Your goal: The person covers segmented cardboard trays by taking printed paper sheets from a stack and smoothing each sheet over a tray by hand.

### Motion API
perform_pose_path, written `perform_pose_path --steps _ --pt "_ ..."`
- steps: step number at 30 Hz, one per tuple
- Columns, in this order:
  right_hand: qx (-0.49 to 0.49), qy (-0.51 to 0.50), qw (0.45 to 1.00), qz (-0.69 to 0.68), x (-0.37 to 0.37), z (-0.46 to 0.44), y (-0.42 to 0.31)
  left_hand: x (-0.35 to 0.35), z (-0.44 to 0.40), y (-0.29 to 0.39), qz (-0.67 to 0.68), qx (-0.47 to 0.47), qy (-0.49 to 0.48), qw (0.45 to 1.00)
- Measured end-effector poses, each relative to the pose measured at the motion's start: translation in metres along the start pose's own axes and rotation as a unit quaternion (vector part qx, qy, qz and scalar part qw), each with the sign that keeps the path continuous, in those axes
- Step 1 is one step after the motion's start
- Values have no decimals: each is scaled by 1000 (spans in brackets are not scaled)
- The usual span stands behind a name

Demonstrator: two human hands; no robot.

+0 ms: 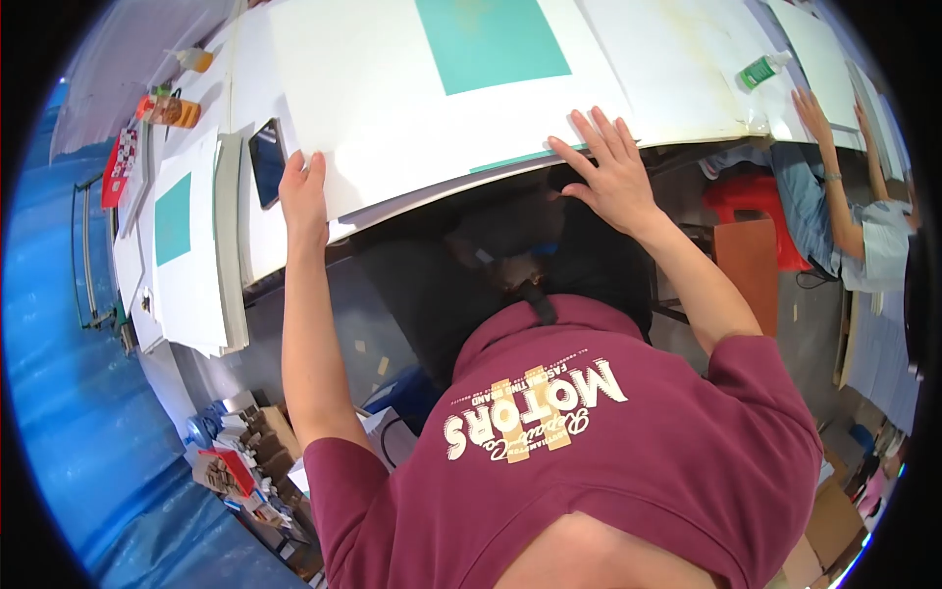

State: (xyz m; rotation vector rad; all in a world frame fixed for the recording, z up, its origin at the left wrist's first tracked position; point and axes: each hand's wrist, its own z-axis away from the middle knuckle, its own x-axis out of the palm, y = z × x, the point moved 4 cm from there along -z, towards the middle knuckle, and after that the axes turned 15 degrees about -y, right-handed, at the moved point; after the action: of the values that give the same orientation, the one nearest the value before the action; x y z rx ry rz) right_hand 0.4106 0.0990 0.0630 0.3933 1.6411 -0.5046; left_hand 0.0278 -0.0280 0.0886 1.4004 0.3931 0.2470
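A large white sheet with a teal rectangle lies on the table in front of me. My left hand is closed at the sheet's left edge near the front corner, thumb on top; its other fingers are partly hidden. My right hand rests open and palm down on the front edge, fingers spread. Between the hands, a thin teal strip shows along that edge. Just left of my left hand lies a dark phone.
At left, a stack of white sheets has a teal patch on top. Orange bottles stand behind it. A green bottle lies at back right. Another person's hand touches the table beyond, near a red stool.
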Motion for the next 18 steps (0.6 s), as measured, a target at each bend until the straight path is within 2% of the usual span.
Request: perform_pose_path --steps 4,10,12,14,16,18 --pt "-3 7 1000 -8 1 -3 -1 -8 -2 -10 -44 9 25 999" --pt "-3 1 1000 0 1 -6 -3 -15 -12 -24 -206 44 46 977" --pt "-5 4 1000 1 2 -6 -4 -21 -17 -39 -221 59 14 974" --pt "-7 3 1000 6 3 -7 -5 -18 -17 -43 -178 78 -4 981" --pt "-9 5 1000 11 4 -7 -4 -13 -12 -36 -159 37 -13 987" --pt "-9 1 1000 10 5 -8 -6 -15 -12 -38 -147 41 -19 988"
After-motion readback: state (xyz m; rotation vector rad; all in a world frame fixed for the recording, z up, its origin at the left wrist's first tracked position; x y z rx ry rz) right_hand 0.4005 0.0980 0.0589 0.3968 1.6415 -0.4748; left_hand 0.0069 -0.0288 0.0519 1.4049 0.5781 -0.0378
